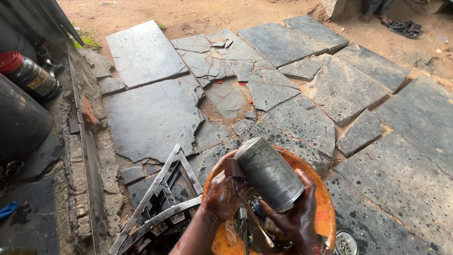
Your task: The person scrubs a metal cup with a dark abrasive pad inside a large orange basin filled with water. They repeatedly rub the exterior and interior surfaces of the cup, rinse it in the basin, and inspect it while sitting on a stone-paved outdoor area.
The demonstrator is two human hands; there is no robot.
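A dirty grey metal cylinder (268, 172) is held tilted over an orange basin (323, 198). My right hand (295, 218) grips its lower end from below. My left hand (225, 193) presses a small dark rag (233, 167) against the cylinder's side. Both hands are black with grease. Inside the basin lie dark liquid and a few small tools, among them a thin stick-like one (258, 224).
The basin rests on a metal frame stand (163, 198). Cracked grey stone slabs (155, 118) pave the ground. A red-capped dark bottle (28, 74) lies at the left near a black drum (19, 123). Another person's feet (373, 16) and sandals (405, 27) are at the top right.
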